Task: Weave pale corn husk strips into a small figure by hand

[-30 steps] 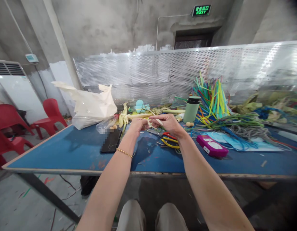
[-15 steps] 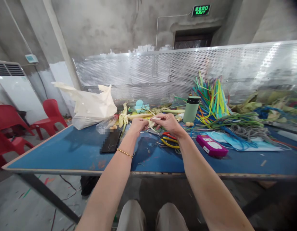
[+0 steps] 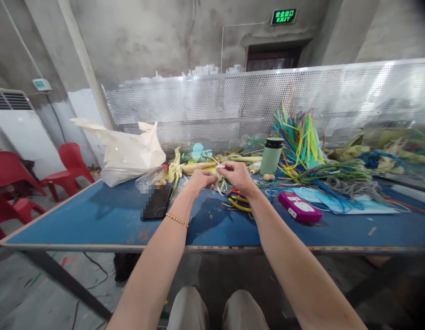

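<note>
Above the blue table (image 3: 105, 224), both of my hands meet at a thin, pale strip of corn husk (image 3: 219, 185). My left hand (image 3: 201, 180) pinches it from the left, fingers closed. From the right, my right hand (image 3: 237, 177) grips its upper part between thumb and fingers. A loose end of the strip hangs below the fingertips; the rest is partly hidden by them. Just below my right hand lie pliers with red and yellow handles (image 3: 240, 204). Behind the hands are pale corn husks (image 3: 176, 167).
Left on the table are a white plastic bag (image 3: 131, 158), a clear bottle (image 3: 150, 178) and a dark flat device (image 3: 159, 202). To the right stand a green tumbler (image 3: 271, 158), a purple box (image 3: 299, 207), colourful strips (image 3: 305, 142) and coiled cords (image 3: 353, 183). Perforated metal panels (image 3: 198, 110) border the back.
The view has shifted slightly. My fingers have moved a little around the husk strip, and a loose end now hangs beneath them. Both hands keep hold.
</note>
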Available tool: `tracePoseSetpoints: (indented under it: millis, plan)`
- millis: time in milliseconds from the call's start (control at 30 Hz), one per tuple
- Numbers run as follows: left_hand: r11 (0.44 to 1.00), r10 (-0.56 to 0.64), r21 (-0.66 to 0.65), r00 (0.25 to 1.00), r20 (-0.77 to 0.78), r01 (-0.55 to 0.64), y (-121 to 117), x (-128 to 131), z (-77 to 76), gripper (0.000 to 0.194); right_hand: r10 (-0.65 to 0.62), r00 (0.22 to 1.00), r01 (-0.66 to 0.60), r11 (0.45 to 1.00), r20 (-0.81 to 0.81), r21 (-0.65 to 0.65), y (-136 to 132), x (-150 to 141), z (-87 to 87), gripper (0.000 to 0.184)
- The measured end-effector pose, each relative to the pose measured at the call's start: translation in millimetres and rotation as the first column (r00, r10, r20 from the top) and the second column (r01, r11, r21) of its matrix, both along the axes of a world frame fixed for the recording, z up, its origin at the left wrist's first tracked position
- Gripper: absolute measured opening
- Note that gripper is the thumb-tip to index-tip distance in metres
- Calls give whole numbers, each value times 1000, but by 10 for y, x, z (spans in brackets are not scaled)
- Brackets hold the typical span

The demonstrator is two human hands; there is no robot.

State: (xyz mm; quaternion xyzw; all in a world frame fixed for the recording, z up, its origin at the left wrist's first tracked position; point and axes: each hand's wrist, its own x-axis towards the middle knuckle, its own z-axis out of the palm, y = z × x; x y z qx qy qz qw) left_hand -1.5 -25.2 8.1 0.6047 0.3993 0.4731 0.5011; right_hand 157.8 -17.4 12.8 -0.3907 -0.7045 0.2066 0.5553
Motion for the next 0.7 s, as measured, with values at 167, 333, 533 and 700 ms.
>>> tracePoseSetpoints:
  millis: [167, 333, 533, 700]
  plan:
    - [998, -56, -8, 997, 47, 57, -38, -4, 14, 14, -63, 994, 60, 998, 94, 33, 85, 9, -64, 23]
    - [994, -94, -39, 990, 102, 99, 3, -5, -17, 14, -139, 971, 125, 989, 193, 84, 102, -17, -74, 16]
    - [980, -136, -114, 969, 207, 161, 17, -27, -20, 20, -208, 951, 180, 974, 229, 136, 46, -51, -55, 13]
    - [971, -134, -159, 960, 246, 176, 2, -51, -6, 20, -213, 949, 177, 970, 233, 168, 36, -59, -74, 13]
